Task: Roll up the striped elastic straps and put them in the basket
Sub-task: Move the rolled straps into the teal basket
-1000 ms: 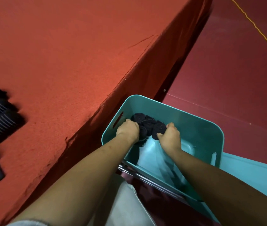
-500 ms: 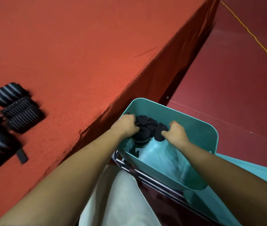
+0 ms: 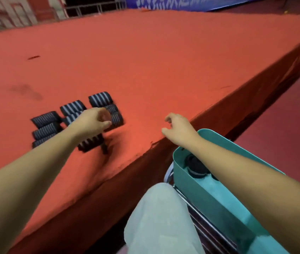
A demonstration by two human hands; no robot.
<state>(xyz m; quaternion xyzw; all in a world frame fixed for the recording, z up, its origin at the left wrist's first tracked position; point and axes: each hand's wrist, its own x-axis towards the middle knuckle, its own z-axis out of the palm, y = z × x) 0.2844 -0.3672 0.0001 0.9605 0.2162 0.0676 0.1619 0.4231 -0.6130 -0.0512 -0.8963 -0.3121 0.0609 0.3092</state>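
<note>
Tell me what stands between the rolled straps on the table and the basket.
Nothing lies on the table between the rolled straps and the basket; only the right hand's own forearm crosses above the basket's opening.

the left hand (image 3: 92,120) and its forearm cover the middle of the rolled straps (image 3: 100,98) on the surface (image 3: 164,61), so the rolls there cannot be counted. the near ones show only as blurred dark stripes. whether that hand touches the roll just past it is too smeared to tell. the forearm behind the right hand (image 3: 179,130) crosses the basket (image 3: 209,204) and hides most of its inside. only a couple of dark rolls (image 3: 196,166) show at its far end, their stripes unreadable. the basket's near end runs off the bottom edge. the metal frame (image 3: 211,231) under it is half hidden. the writing on the far banner (image 3: 182,2) is blurred and cut by the top edge.
</note>
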